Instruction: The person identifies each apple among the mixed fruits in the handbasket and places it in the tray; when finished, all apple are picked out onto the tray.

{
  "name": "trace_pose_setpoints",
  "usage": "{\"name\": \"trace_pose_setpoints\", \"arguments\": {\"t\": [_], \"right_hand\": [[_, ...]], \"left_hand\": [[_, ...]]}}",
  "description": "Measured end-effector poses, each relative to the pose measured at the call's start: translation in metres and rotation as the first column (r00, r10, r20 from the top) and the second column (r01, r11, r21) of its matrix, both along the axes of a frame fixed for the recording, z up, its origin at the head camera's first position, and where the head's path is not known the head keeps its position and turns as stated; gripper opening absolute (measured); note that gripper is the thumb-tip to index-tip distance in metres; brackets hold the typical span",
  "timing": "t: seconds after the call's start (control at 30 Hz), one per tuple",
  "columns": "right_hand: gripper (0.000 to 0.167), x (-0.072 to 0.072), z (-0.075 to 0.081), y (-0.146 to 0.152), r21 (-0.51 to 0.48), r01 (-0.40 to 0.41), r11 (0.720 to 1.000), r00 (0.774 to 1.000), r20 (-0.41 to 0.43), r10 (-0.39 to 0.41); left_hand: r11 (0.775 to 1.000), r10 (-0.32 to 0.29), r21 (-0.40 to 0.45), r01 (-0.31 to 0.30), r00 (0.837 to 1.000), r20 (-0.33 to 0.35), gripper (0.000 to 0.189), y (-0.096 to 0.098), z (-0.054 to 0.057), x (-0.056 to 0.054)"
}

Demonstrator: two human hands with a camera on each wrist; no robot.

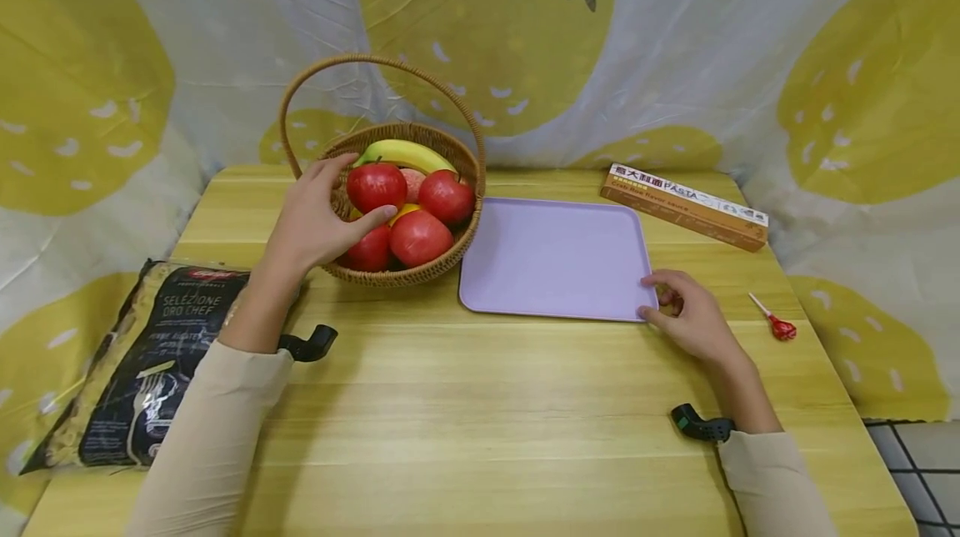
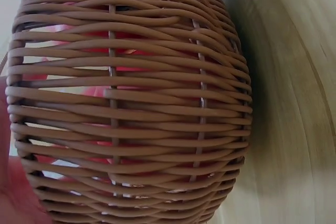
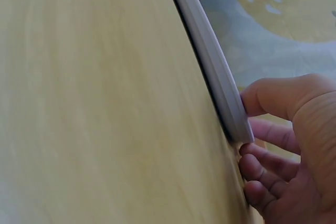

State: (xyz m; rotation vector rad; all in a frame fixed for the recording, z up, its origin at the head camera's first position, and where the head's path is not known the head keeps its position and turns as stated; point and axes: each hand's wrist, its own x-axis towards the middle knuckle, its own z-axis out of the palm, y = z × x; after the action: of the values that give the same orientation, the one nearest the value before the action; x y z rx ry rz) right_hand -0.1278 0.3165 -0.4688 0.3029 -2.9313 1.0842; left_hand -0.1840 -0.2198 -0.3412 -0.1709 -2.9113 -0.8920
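A wicker basket (image 1: 408, 274) holds several red apples, with a banana (image 1: 408, 153) lying along the back. My left hand (image 1: 311, 216) reaches over its left side, thumb and fingers spread around the upper-left apple (image 1: 377, 187). A gap shows between palm and apple. In the left wrist view the basket's woven wall (image 2: 131, 108) fills most of the picture, and the hand (image 2: 16, 192) is mostly hidden behind it. My right hand (image 1: 693, 316) holds the lilac tray (image 1: 555, 258) at its near right corner. Up close, the right hand's fingers (image 3: 268, 98) meet the tray edge (image 3: 215, 61).
A bag of pasta (image 1: 161, 353) lies at the left under my forearm. The pasta box (image 1: 682, 208) sits behind the tray at the right, and a red lollipop (image 1: 780, 327) lies near the table's right edge. A patterned cloth (image 1: 675, 37) hangs behind the table.
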Motion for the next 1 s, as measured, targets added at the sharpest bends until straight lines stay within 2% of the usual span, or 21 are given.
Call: {"name": "trace_pose_setpoints", "arguments": {"t": [0.27, 0.63, 0.87, 1.0], "right_hand": [[0.042, 0.001, -0.003, 0.001, 0.007, 0.013, 1.0, 1.0, 0.012, -0.013], [0.042, 0.002, -0.007, 0.002, -0.027, 0.019, 0.999, 1.0, 0.018, -0.019], [0.041, 0.001, -0.01, 0.002, -0.038, 0.017, 0.999, 1.0, 0.005, -0.017], [0.04, -0.001, -0.009, 0.001, -0.046, 0.03, 0.999, 1.0, 0.006, -0.03]], "left_hand": [[1.0, 0.012, -0.011, -0.012, 1.0, 0.004, 0.097, 0.006, -0.002, -0.012], [0.999, 0.035, -0.028, -0.034, 0.998, 0.049, 0.097, 0.009, -0.007, -0.023], [0.999, 0.046, -0.029, -0.043, 0.993, 0.107, 0.098, 0.01, -0.009, -0.03], [0.999, 0.046, -0.024, -0.044, 0.993, 0.11, 0.095, 0.009, -0.01, -0.035]]}}
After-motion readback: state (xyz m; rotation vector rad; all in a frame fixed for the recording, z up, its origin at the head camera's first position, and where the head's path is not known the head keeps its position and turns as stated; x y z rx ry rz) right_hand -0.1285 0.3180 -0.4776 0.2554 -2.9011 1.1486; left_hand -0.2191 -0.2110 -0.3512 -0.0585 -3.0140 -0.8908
